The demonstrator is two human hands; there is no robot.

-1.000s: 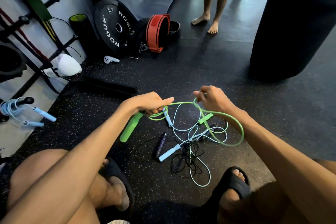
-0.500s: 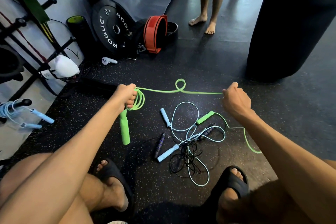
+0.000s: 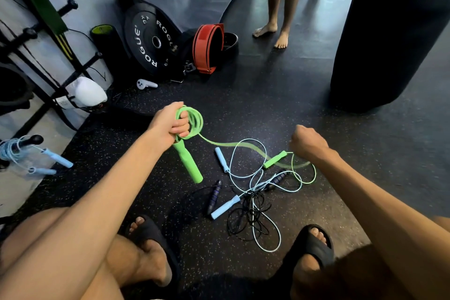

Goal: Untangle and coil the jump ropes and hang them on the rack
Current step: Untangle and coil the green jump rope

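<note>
My left hand (image 3: 168, 126) grips several coiled loops of the green jump rope (image 3: 196, 120) together with one green handle (image 3: 188, 164), which hangs down from the fist. The rest of the green cord runs, blurred, to the right toward my right hand (image 3: 308, 143). That hand is a closed fist over the cord, above the second green handle (image 3: 275, 159) on the floor. A light blue rope (image 3: 246, 153) and a black rope with purple handles (image 3: 214, 196) lie tangled on the floor between my feet.
A black rack (image 3: 31, 31) stands at the left with a coiled blue rope (image 3: 14, 151) hung on a peg. A weight plate (image 3: 151, 41), a red belt (image 3: 207, 46) and a white controller (image 3: 146, 84) lie beyond. A punching bag (image 3: 389, 31) hangs right. A person's bare legs (image 3: 277, 19) stand behind.
The green cord was stretched taut between my hands; now it sags. My left hand holds more loops, and my right hand has dropped lower and moved inward.
</note>
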